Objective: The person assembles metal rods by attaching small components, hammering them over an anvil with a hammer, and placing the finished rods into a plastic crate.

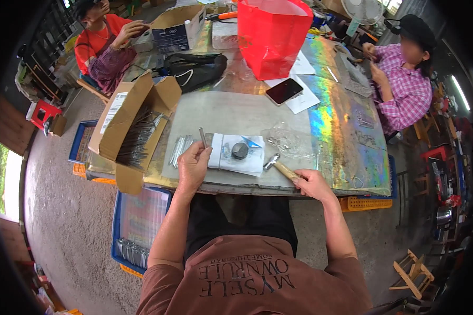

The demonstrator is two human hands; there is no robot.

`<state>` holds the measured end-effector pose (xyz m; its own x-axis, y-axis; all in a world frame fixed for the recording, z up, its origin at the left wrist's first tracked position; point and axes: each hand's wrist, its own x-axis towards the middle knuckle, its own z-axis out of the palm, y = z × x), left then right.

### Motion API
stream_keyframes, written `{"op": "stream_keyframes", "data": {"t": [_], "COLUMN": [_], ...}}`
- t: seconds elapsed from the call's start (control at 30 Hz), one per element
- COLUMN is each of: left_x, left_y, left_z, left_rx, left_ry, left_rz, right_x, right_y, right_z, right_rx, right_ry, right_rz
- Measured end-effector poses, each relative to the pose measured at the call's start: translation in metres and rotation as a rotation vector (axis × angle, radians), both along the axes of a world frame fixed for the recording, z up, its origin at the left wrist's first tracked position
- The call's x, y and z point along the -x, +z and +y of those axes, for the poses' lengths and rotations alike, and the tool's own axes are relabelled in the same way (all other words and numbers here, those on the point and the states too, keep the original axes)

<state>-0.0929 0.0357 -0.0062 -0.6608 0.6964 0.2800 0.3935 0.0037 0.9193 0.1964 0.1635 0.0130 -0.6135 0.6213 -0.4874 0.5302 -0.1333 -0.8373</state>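
Observation:
My left hand [193, 164] is closed around a short metal rod [202, 136], which sticks up past the fingers and leans slightly. My right hand [314, 184] grips the wooden handle of a small hammer [281, 168] near the table's front edge; its metal head points left. Between the hands lies a white pad [251, 167] with a dark round block [240, 150] on it. A small blue piece [253, 142] rests just behind that block. Beside my left hand several thin metal rods [180, 148] lie in a loose bundle.
An open cardboard box [110, 123] of thin metal rods stands at the left. Crumpled clear plastic [289, 140], a phone [284, 91], a red bag [270, 42] and a black bag [199, 71] are on the table. Two people sit across, left and right. A blue crate [116, 220] stands below.

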Motion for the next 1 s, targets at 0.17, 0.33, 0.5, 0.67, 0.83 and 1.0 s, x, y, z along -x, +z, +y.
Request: {"op": "stream_keyframes", "data": {"t": [0.17, 0.33, 0.5, 0.67, 0.83, 1.0], "left_x": [0.027, 0.054, 0.059, 0.064, 0.066, 0.068], "left_y": [0.006, -0.016, -0.022, -0.025, -0.026, -0.027], "left_z": [-0.026, -0.044, -0.039, -0.031, -0.026, -0.028], "left_rx": [0.187, 0.261, 0.455, 0.564, 0.579, 0.547], "left_ry": [0.145, 0.198, 0.182, 0.205, 0.210, 0.208], "left_rz": [0.097, 0.358, 0.560, 0.624, 0.654, 0.659], "right_x": [0.000, -0.002, -0.002, -0.001, 0.000, 0.002], "right_y": [-0.005, -0.014, -0.016, -0.016, -0.015, -0.015], "right_z": [-0.012, -0.016, -0.017, -0.022, -0.025, -0.026], "right_rx": [-0.764, -1.045, -1.051, -1.060, -1.053, -1.092], "right_ry": [0.069, -0.092, -0.146, -0.137, -0.132, -0.132], "right_rz": [-0.079, 0.009, 0.098, 0.100, 0.086, 0.113]}}
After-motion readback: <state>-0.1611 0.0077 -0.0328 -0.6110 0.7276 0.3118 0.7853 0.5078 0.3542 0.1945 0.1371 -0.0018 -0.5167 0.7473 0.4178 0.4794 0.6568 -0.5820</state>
